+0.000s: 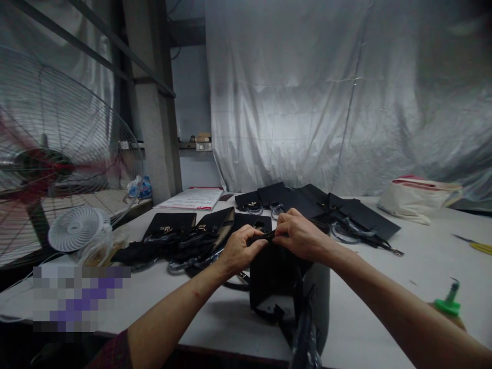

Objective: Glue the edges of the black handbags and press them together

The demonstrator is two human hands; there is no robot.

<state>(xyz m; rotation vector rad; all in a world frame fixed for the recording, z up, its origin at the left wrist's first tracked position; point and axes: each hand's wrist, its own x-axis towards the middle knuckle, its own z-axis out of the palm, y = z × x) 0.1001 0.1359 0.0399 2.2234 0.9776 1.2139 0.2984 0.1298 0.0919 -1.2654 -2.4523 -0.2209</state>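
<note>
Both the left hand [241, 249] and the right hand [298, 234] pinch the top of a black bag [279, 279]. The bag stands near the front edge of the worktop [384, 307].

Left hand [241, 250] and right hand [302, 237] meet at frame centre, knuckles up, fingers curled. Thumb and fingertips of each hand are pressed into a pinch. Left forearm [172, 312] enters from the lower left edge; right forearm [392, 302] enters from the lower right corner. Both are bare.
</note>
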